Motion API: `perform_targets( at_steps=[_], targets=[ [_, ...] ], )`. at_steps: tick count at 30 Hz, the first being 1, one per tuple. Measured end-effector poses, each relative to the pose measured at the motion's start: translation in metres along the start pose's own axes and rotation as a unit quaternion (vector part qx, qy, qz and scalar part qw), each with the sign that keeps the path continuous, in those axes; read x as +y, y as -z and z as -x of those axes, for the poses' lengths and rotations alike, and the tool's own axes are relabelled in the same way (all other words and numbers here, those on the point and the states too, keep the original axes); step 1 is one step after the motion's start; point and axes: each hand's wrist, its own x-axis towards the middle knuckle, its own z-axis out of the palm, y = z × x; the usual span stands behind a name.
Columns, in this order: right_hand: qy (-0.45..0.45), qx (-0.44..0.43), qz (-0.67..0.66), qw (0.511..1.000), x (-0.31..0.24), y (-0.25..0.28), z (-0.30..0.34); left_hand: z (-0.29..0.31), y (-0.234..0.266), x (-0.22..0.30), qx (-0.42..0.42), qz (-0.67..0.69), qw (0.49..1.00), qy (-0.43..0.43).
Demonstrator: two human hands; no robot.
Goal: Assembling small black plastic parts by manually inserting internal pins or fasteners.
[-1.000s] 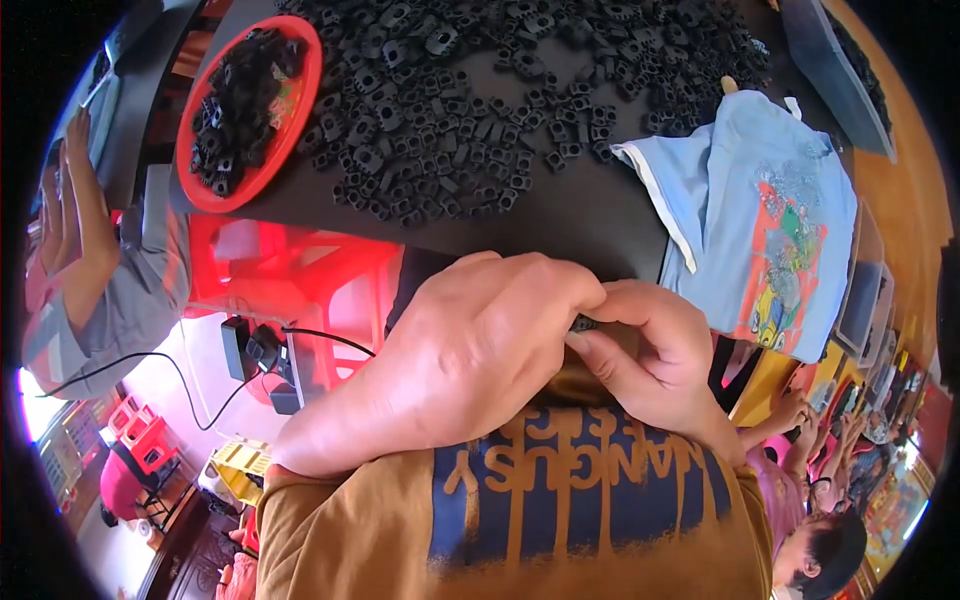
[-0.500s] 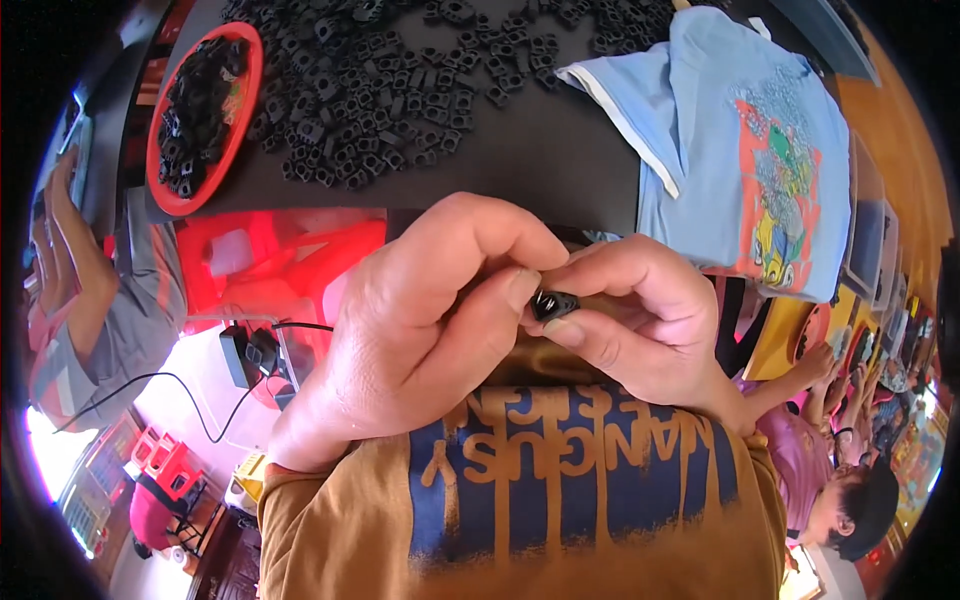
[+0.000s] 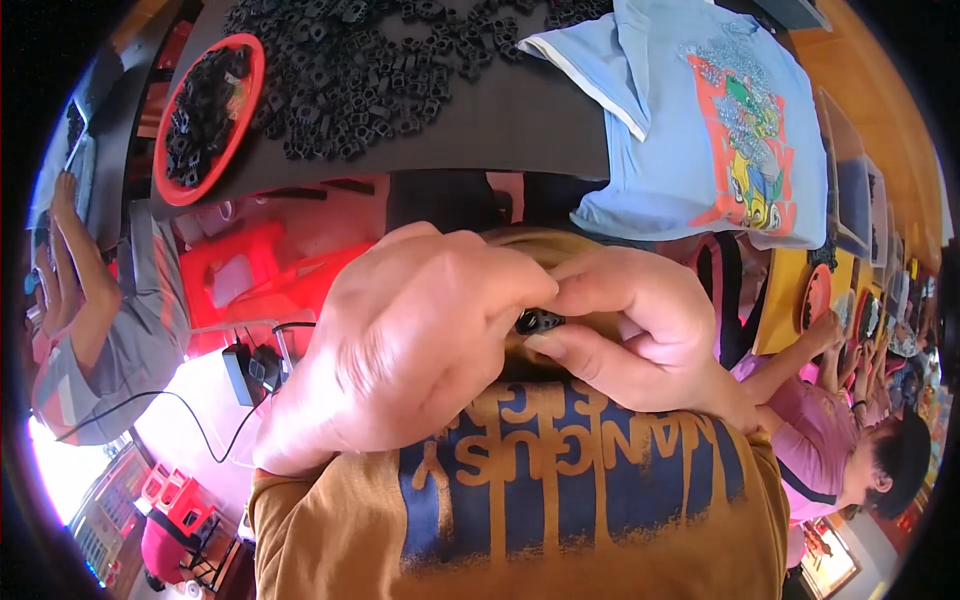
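Observation:
Close in front of my chest, both hands meet at a small shiny black plastic part [image 3: 538, 321]. My right hand [image 3: 640, 325] pinches it between thumb and curled forefinger. From the other side, my left hand [image 3: 420, 340] closes on it with bent fingers; its back faces up and hides the left thumb. Most of the part is covered by fingers, so its full shape cannot be made out. Beyond my hands, a large pile of similar-looking black plastic pieces [image 3: 350, 90] spreads over the dark table [image 3: 500, 135].
A red round tray [image 3: 258, 95] of black pieces stands at the table's left. Right of the pile lies a light blue T-shirt [image 3: 665, 170] with small clear pieces on it. Red stools [image 3: 265, 255] stand at left. Co-workers sit at left and right [image 3: 815, 440].
My left hand has turned over, so its back shows and its thumb is out of sight. The black part stays between both hands. The table and T-shirt have shifted in the view.

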Motion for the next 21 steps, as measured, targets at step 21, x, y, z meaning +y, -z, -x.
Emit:
perform_targets(
  at_steps=[21],
  targets=[
    [0.166,-0.024,0.076,0.983,-0.001,-0.004,-0.027,0.022,-0.003,0.025,0.112,0.094,0.978,0.151]
  ],
)
